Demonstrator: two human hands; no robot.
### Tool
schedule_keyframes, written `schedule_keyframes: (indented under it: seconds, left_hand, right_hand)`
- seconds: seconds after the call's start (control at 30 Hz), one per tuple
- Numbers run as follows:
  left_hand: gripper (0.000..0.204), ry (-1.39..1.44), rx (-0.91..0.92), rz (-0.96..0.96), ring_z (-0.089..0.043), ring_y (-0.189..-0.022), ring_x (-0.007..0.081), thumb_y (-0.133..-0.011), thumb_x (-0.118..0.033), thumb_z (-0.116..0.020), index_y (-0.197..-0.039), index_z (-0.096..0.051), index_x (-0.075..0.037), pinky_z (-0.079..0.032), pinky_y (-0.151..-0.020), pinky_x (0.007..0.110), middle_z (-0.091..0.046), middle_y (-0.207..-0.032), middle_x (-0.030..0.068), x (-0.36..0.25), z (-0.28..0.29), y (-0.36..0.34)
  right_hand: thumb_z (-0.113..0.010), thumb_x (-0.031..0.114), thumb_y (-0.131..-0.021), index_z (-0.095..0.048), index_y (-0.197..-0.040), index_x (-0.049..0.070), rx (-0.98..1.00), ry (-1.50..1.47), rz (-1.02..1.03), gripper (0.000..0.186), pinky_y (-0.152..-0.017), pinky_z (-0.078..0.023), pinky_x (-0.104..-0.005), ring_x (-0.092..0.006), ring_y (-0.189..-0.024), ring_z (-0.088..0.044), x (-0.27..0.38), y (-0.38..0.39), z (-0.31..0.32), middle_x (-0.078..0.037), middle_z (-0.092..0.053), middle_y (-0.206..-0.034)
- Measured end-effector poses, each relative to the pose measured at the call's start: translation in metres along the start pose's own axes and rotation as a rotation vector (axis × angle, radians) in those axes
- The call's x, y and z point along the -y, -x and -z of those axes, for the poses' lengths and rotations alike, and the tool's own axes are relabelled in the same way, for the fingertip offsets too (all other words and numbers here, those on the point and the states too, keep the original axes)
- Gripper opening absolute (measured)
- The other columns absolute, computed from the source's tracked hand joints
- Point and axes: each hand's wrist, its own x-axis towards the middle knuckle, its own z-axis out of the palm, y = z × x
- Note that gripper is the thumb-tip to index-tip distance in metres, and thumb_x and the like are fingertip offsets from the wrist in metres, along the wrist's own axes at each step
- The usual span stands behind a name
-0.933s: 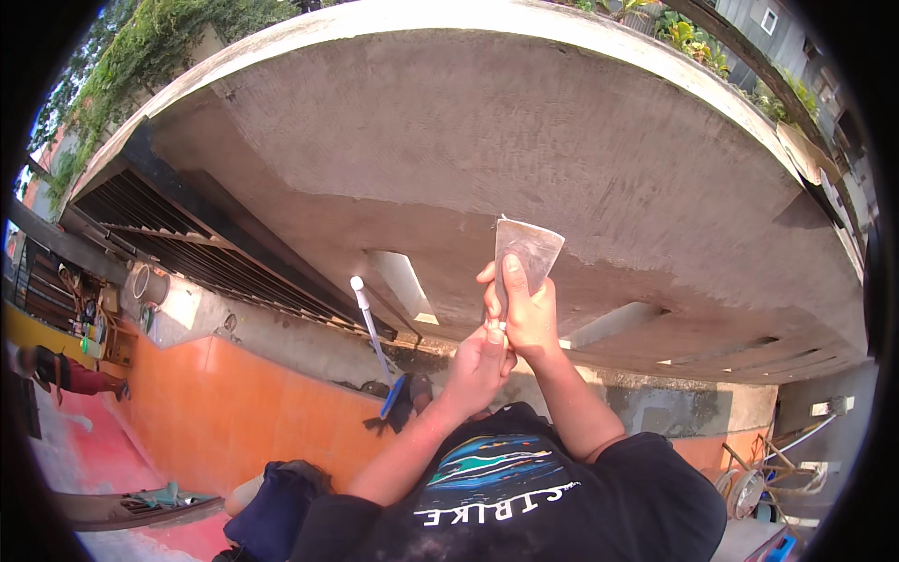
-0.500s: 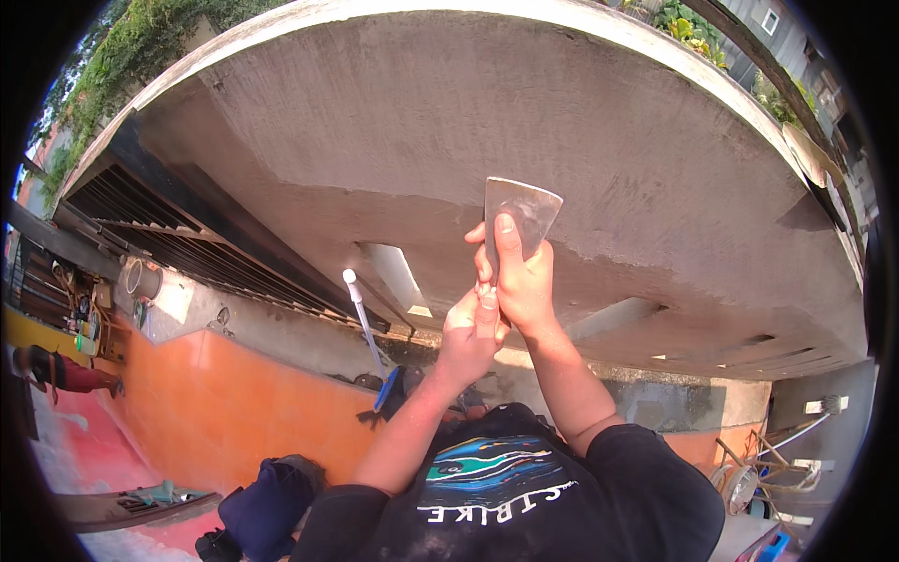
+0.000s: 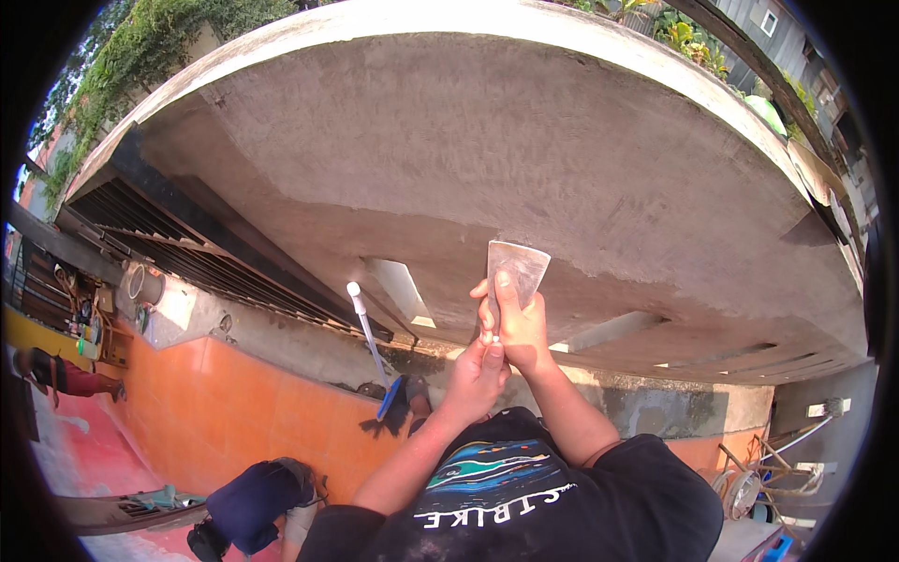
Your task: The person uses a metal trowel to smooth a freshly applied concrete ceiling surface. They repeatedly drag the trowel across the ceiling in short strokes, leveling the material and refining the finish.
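A metal scraper (image 3: 529,260) with a broad, flared blade is in front of a grey plastered wall (image 3: 403,131). My right hand (image 3: 522,323) wraps round it high up, the thumb lying flat along the blade. Just below, my left hand (image 3: 478,377) is closed around the lower end of the scraper, its thumb pointing up against my right hand. The fingers hide the handle. The blade's wide edge points up at the wall; whether it touches the surface I cannot tell.
Left of my hands a blue broom (image 3: 389,401) leans with its white-tipped stick up. A black barred gate (image 3: 159,220) adjoins the wall. One person (image 3: 248,506) bends over at lower left; another (image 3: 75,373) is farther left. Wooden poles (image 3: 773,459) lean at right.
Both hands and the scraper have moved down along the wall, closer to my body. The person at lower left has shifted and now shows more of the body.
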Motion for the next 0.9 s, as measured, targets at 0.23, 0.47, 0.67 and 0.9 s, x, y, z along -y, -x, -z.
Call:
schedule_keyframes:
  seconds: [0.23, 0.47, 0.67, 0.9]
  left_hand:
    - [0.048, -0.063, 0.009, 0.009, -0.042, -0.052, 0.0041, -0.103, -0.053, -0.035, -0.1, -0.045, -0.007, -0.036, -0.046, 0.021, -0.046, -0.065, -0.0019, 0.004, 0.002, -0.014]
    - [0.046, 0.058, -0.025, 0.017, -0.043, -0.053, 0.0027, -0.103, -0.05, -0.04, -0.098, -0.048, -0.005, -0.035, -0.047, 0.02, -0.048, -0.064, -0.0035, 0.0, -0.005, -0.002]
    - [0.045, 0.018, -0.025, 0.014, -0.04, -0.053, 0.0023, -0.103, -0.048, -0.043, -0.091, -0.05, -0.005, -0.033, -0.047, 0.02, -0.045, -0.063, -0.0047, -0.019, -0.001, 0.01]
    - [0.042, -0.059, 0.004, -0.068, -0.04, -0.055, 0.0024, -0.103, -0.045, -0.048, -0.091, -0.051, -0.005, -0.034, -0.049, 0.021, -0.046, -0.066, -0.0053, -0.037, 0.009, 0.004]
  right_hand:
    - [-0.045, 0.044, -0.104, -0.062, -0.091, 0.001, -0.005, 0.024, -0.019, 0.048, -0.044, -0.039, -0.0228, -0.0056, -0.045, -0.046, 0.011, -0.006, -0.002, 0.001, -0.048, -0.056]
    - [-0.045, 0.044, -0.104, -0.062, -0.091, 0.001, 0.004, -0.01, -0.028, 0.048, -0.042, -0.038, -0.0235, -0.0058, -0.044, -0.046, 0.01, 0.001, -0.002, 0.001, -0.049, -0.056]
    - [-0.046, 0.05, -0.102, -0.061, -0.093, 0.0, -0.03, -0.057, -0.028, 0.053, -0.04, -0.04, -0.0249, -0.0091, -0.042, -0.047, 0.011, 0.005, -0.013, -0.001, -0.048, -0.055]
    - [-0.049, 0.052, -0.1, -0.061, -0.093, 0.001, -0.053, -0.083, 0.034, 0.053, -0.039, -0.039, -0.025, -0.0097, -0.041, -0.047, 0.025, 0.004, -0.026, -0.001, -0.048, -0.055]
